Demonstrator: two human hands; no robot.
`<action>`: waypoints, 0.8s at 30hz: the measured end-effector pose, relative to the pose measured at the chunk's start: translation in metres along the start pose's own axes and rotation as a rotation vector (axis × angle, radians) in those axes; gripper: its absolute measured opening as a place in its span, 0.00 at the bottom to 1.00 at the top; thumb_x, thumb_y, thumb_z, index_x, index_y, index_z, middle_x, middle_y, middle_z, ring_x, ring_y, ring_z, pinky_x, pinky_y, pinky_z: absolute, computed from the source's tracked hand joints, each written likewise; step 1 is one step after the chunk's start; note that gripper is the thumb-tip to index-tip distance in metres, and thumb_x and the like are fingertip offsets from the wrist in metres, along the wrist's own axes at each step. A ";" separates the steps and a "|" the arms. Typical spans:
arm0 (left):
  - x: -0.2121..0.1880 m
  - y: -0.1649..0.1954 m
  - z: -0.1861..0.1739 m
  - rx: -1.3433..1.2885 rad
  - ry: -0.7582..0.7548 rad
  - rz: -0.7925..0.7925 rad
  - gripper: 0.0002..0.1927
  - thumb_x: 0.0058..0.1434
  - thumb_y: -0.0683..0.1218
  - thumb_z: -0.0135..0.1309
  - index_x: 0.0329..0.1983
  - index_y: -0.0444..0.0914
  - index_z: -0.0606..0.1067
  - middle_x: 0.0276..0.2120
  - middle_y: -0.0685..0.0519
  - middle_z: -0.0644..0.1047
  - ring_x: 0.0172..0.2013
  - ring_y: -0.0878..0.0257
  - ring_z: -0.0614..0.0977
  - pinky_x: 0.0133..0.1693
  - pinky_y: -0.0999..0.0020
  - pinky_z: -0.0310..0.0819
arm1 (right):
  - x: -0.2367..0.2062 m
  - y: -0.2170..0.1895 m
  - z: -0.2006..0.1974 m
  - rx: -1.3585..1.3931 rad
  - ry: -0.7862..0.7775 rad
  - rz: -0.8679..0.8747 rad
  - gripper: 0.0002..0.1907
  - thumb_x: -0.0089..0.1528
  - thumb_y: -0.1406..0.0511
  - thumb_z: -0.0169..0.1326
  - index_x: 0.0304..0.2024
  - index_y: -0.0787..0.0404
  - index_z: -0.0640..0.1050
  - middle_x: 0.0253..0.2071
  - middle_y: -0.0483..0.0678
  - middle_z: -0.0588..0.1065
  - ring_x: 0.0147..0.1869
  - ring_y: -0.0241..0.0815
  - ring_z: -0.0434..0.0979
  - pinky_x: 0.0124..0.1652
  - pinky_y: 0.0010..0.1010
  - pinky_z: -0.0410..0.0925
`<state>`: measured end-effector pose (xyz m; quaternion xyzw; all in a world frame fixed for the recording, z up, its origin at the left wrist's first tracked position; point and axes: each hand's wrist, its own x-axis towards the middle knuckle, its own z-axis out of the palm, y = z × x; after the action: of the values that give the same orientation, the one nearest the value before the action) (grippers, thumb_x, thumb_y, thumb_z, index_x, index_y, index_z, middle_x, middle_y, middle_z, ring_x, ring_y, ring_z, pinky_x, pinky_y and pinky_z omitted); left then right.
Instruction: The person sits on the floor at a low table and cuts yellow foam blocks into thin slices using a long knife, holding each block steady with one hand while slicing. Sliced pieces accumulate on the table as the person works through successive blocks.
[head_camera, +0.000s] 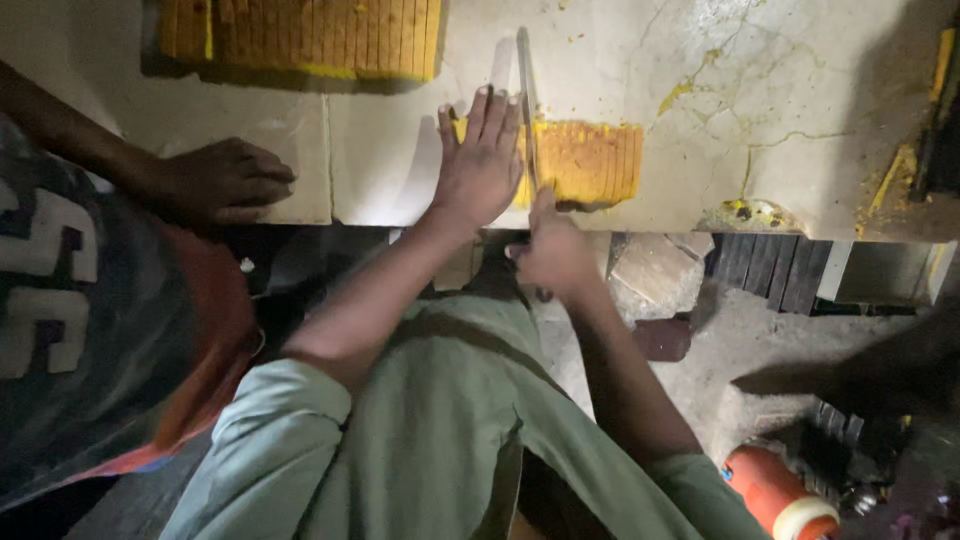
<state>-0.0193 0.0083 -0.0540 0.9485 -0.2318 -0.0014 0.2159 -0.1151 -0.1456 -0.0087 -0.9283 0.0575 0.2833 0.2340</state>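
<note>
Right hand (553, 252) was closed around the handle of a long knife (526, 110), blade standing in the yellow sliced block (585, 163) at the bench (800, 90) edge. Left hand (480, 165) lay spread flat on the block's left part. Block looked soft, crumbly; best steadied from above, flat-palmed. Co-worker's hand (225, 180) rested left. Farther back, another sliced slab (300, 38). Bench stone, cracked, crumb-smeared; room dim.

No packages, labels, signs or screens show anywhere on the counter or the floor below
</note>
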 end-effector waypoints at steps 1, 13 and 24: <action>0.004 -0.003 -0.001 -0.021 0.027 0.005 0.36 0.69 0.54 0.48 0.76 0.34 0.56 0.74 0.41 0.58 0.75 0.42 0.53 0.67 0.23 0.42 | 0.014 -0.011 -0.017 0.037 0.022 -0.034 0.38 0.53 0.63 0.66 0.57 0.72 0.61 0.39 0.67 0.78 0.46 0.67 0.79 0.44 0.50 0.72; 0.004 -0.002 -0.014 0.020 -0.043 -0.020 0.37 0.64 0.54 0.51 0.74 0.36 0.59 0.68 0.42 0.61 0.71 0.39 0.55 0.63 0.21 0.48 | -0.098 -0.012 0.008 0.021 -0.227 0.090 0.41 0.48 0.64 0.70 0.54 0.68 0.58 0.34 0.70 0.77 0.41 0.73 0.77 0.40 0.55 0.71; 0.000 -0.015 -0.007 -0.072 -0.054 -0.019 0.37 0.69 0.52 0.48 0.77 0.34 0.54 0.75 0.40 0.53 0.75 0.40 0.49 0.68 0.27 0.44 | 0.009 -0.037 -0.025 -0.012 0.033 -0.059 0.42 0.51 0.62 0.65 0.60 0.73 0.58 0.37 0.68 0.78 0.44 0.68 0.80 0.43 0.52 0.72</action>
<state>-0.0120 0.0230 -0.0542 0.9419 -0.2284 -0.0373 0.2435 -0.0867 -0.1238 0.0196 -0.9355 0.0322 0.2613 0.2356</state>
